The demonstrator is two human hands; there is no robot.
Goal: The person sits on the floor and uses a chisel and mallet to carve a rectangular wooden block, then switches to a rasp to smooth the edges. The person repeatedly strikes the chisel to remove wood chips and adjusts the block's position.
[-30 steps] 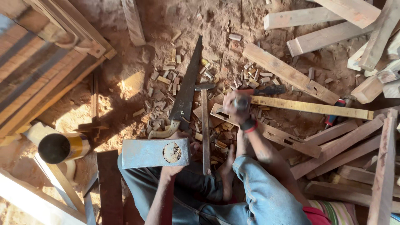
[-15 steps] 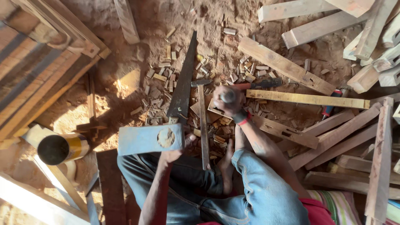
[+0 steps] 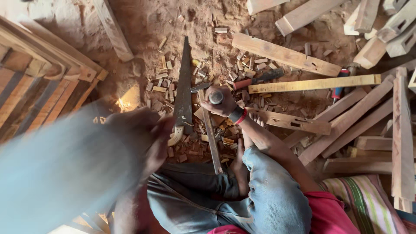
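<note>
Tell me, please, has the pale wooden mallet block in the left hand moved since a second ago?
Yes: the pale wooden mallet block has swung up toward the camera, blurred, no longer beside the handsaw's handle.

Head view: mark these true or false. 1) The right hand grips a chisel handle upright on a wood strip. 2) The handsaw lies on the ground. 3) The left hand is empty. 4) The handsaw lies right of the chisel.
1) True: the right hand has its grip round a chisel handle set on the wood strip.
2) True: the handsaw lies flat among offcuts.
3) False: the left hand holds a blurred pale block.
4) False: it lies left of it.
</note>
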